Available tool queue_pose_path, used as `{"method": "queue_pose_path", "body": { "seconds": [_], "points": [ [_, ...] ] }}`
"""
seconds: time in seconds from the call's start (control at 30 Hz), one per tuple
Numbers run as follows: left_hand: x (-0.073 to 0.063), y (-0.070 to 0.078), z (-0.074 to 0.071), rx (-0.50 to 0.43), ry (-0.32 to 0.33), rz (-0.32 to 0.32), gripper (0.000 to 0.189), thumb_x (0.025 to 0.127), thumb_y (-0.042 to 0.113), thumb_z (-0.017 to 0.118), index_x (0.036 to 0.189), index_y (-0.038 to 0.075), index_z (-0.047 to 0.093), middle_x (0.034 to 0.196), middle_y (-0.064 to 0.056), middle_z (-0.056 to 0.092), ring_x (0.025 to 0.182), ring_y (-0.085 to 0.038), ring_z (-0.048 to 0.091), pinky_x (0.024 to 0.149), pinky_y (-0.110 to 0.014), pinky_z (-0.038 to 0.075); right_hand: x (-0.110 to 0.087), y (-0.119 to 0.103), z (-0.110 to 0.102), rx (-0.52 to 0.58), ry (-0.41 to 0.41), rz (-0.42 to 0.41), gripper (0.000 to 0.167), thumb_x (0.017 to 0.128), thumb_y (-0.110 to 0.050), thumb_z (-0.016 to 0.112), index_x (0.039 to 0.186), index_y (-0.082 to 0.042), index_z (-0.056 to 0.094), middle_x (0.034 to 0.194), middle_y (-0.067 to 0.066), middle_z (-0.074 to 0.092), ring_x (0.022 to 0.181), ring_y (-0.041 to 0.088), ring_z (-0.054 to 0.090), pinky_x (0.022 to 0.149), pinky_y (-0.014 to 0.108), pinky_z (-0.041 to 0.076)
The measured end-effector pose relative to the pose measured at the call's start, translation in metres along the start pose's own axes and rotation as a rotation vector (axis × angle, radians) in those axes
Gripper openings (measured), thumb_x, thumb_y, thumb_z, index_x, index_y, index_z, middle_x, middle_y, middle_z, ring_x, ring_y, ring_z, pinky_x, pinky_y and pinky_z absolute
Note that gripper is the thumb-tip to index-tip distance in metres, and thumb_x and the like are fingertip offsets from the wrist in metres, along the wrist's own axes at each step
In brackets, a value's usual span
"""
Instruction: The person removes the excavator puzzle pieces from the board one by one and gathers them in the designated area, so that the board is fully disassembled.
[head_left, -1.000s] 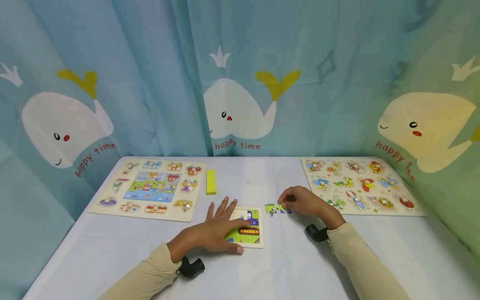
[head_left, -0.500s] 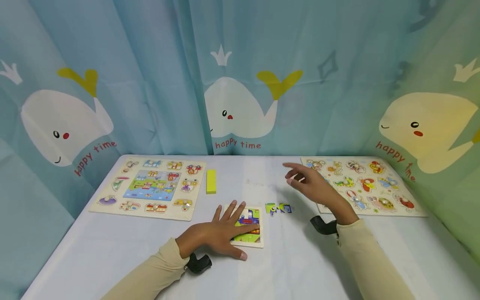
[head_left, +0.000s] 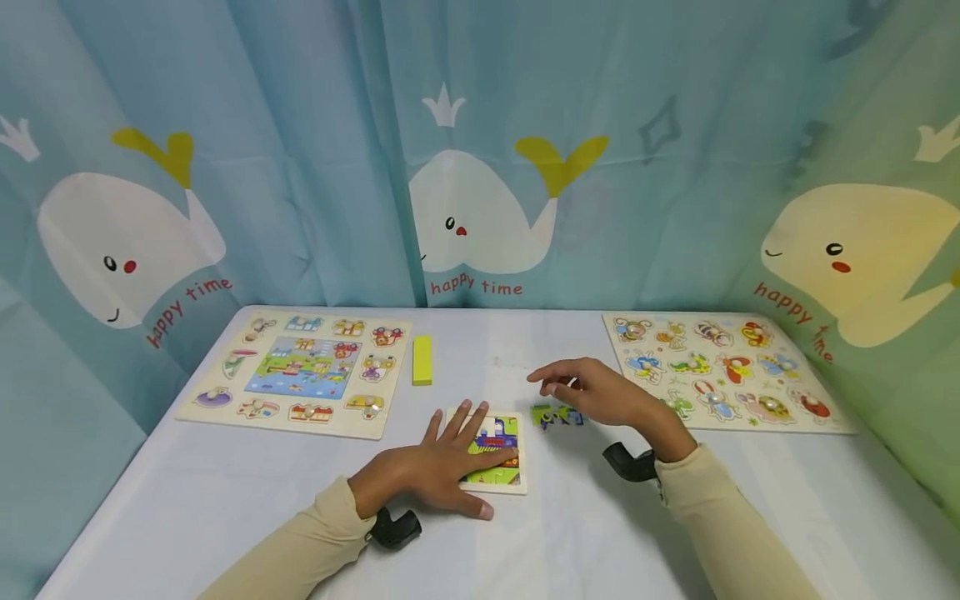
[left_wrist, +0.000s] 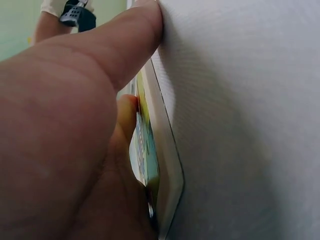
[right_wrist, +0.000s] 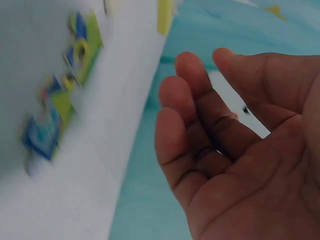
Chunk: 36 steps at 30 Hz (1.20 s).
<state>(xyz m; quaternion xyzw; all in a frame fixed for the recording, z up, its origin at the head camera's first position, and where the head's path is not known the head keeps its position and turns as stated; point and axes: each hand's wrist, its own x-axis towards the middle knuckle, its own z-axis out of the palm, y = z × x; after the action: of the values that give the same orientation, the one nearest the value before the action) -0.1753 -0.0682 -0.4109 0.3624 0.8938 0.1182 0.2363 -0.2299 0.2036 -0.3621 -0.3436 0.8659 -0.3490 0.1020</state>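
My left hand [head_left: 438, 471] lies with spread fingers over a small framed jigsaw puzzle [head_left: 495, 477] and hides its left part. The visible picture has a blue vehicle on green; in the left wrist view the pale wooden frame [left_wrist: 167, 165] runs beside the thumb. Just right of the puzzle lie green-and-blue jigsaw pieces [head_left: 555, 416], close together on the white table. My right hand [head_left: 600, 393] hovers above and behind these pieces with loosely bent fingers. In the right wrist view nothing is between its fingertips, and the pieces [right_wrist: 62, 90] are blurred, apart from the hand.
A vehicle peg puzzle board [head_left: 300, 371] lies at the left of the table, with a yellow block [head_left: 422, 361] by its right side. An insect peg puzzle board [head_left: 720, 371] lies at the right. A blue curtain with whales [head_left: 480, 217] hangs behind the table.
My right hand has left the pieces, risen to the back right, then come lower and left above them. My left hand has shifted slightly right on the puzzle.
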Motion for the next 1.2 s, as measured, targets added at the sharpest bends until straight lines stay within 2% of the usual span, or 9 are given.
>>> {"method": "queue_pose_path", "body": {
  "seconds": [0.1,0.2,0.33,0.43,0.67,0.93,1.1,1.2],
  "points": [
    [-0.001,-0.001,0.000,-0.004,0.006,0.001,0.078,0.086,0.065,0.058,0.153,0.046,0.022,0.160,-0.008,-0.018,0.143,-0.028,-0.025,0.109,-0.059,-0.010,0.007,0.002,0.013,0.000,-0.023,-0.027,0.024,0.099,-0.003,0.054,0.119,0.001,0.066,0.100,0.009,0.068,0.081,0.018,0.058,0.068,0.029,0.048],
    [-0.002,-0.001,0.001,-0.009,0.007,0.005,0.078,0.086,0.065,0.059,0.153,0.045,0.022,0.161,-0.009,-0.017,0.143,-0.029,-0.025,0.109,-0.060,-0.010,0.013,0.002,0.027,0.003,-0.050,-0.067,0.026,0.096,0.005,0.052,0.116,0.002,0.068,0.098,0.007,0.068,0.077,0.010,0.056,0.067,0.028,0.049],
    [-0.004,-0.002,0.002,-0.025,-0.004,0.016,0.078,0.087,0.064,0.059,0.153,0.044,0.023,0.160,-0.009,-0.018,0.143,-0.029,-0.025,0.108,-0.061,-0.010,0.016,-0.001,0.041,-0.004,-0.042,-0.120,0.034,0.087,0.016,0.046,0.108,0.005,0.070,0.094,0.007,0.068,0.081,0.014,0.060,0.068,0.028,0.050],
    [-0.005,-0.002,0.002,-0.036,-0.010,0.028,0.077,0.088,0.063,0.058,0.153,0.044,0.023,0.160,-0.009,-0.019,0.142,-0.030,-0.025,0.108,-0.062,-0.011,0.018,-0.005,0.049,-0.041,-0.046,-0.107,0.034,0.086,0.017,0.046,0.105,0.005,0.071,0.095,0.006,0.068,0.087,0.018,0.063,0.075,0.029,0.051],
    [-0.004,-0.003,0.000,-0.035,-0.008,0.036,0.076,0.088,0.063,0.057,0.154,0.043,0.022,0.160,-0.010,-0.020,0.142,-0.029,-0.026,0.108,-0.061,-0.012,0.023,-0.012,0.055,-0.169,-0.076,-0.092,0.025,0.091,0.011,0.053,0.103,0.003,0.074,0.097,0.004,0.070,0.096,0.019,0.064,0.085,0.036,0.051],
    [-0.002,-0.001,-0.001,-0.008,0.003,0.032,0.076,0.089,0.063,0.057,0.154,0.041,0.024,0.160,-0.010,-0.020,0.142,-0.030,-0.026,0.108,-0.061,-0.011,0.023,-0.010,0.060,-0.306,-0.083,-0.115,0.022,0.090,0.008,0.060,0.100,-0.002,0.076,0.092,0.000,0.062,0.090,0.016,0.057,0.081,0.034,0.050],
    [-0.002,-0.001,-0.001,-0.011,0.006,0.028,0.076,0.089,0.063,0.057,0.154,0.040,0.025,0.160,-0.009,-0.019,0.142,-0.030,-0.025,0.109,-0.061,-0.010,0.023,-0.014,0.063,-0.270,-0.058,-0.112,0.028,0.091,0.009,0.053,0.093,-0.009,0.075,0.095,-0.003,0.056,0.092,0.014,0.055,0.083,0.034,0.048],
    [-0.003,-0.001,-0.002,-0.006,0.007,0.025,0.075,0.089,0.063,0.057,0.153,0.040,0.027,0.160,-0.009,-0.018,0.143,-0.030,-0.024,0.109,-0.061,-0.009,0.024,-0.016,0.063,-0.222,-0.080,-0.122,0.029,0.091,0.009,0.053,0.088,-0.012,0.073,0.097,-0.003,0.055,0.093,0.014,0.054,0.083,0.035,0.047]
  ]
}}
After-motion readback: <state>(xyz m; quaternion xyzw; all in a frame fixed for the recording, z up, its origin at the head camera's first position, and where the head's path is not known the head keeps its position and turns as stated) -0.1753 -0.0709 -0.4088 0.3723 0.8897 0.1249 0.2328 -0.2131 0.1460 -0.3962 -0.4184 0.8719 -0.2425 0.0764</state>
